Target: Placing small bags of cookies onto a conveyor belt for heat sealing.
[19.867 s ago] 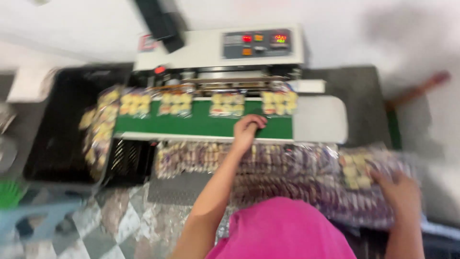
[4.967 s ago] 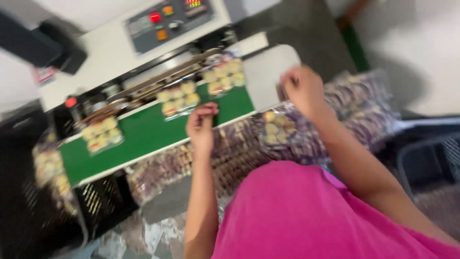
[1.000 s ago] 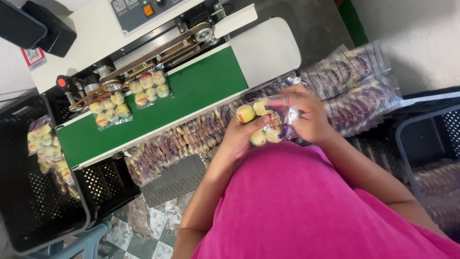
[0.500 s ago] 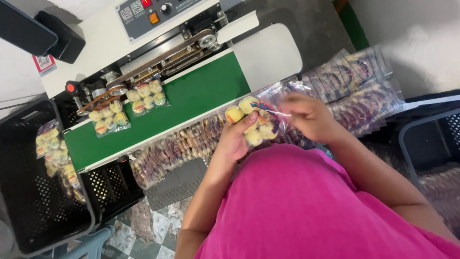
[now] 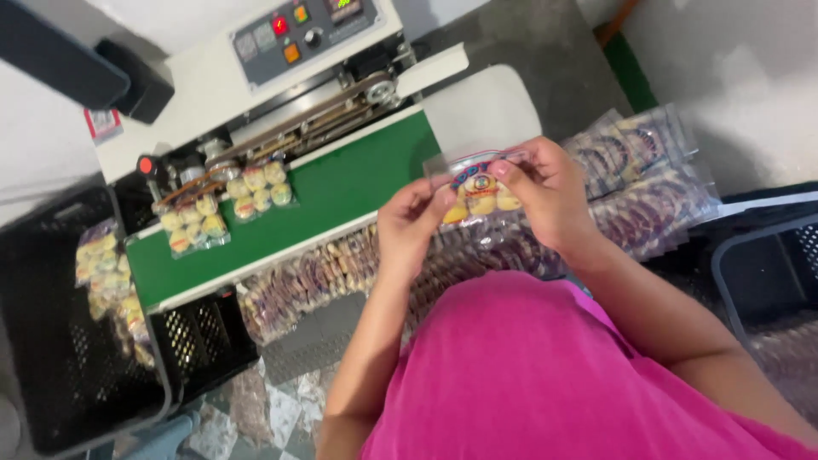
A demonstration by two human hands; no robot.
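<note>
Black crate (image 5: 51,341) cut off at left edge; bag (image 5: 481,192) bottom behind hands (image 5: 477,213).

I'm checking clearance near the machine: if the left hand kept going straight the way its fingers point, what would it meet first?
Probably the green conveyor belt just beyond the left hand, which holds the clear bag of yellow snacks together with the right hand; depth is unclear.

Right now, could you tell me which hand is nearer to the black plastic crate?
Left. The left hand is closer to the black plastic crate; the right hand is farther away.

Green belt (image 5: 358,183) bare at right; two sealed bags (image 5: 223,204) crowd its left.
</note>
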